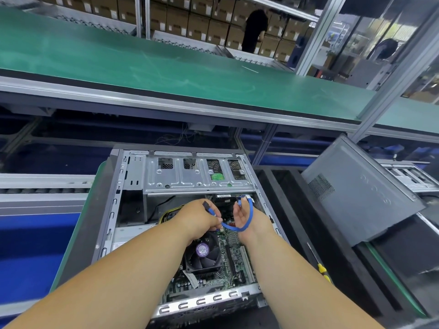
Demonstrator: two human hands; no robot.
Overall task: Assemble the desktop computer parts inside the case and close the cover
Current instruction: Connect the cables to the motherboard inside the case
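Over case [111,205], cable [240,227], unlabeled.

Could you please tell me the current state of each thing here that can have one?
Computer case: open, cover off.
Cover: leaning tilted, right of case.
Blue cable: looped, held by both hands.
Left hand: grip on cable end.
Right hand: cable draped over it.
Screwdriver: lying untouched.

- Left arm: bare forearm, entering from lower left, angled up and to the right.
- Left hand [198,216]: knuckles up, fingers curled, pinching a blue cable [237,225].
- Right arm: bare forearm, entering from lower right.
- Right hand [243,216]: palm turned leftward, fingers raised, holding the cable's other end.
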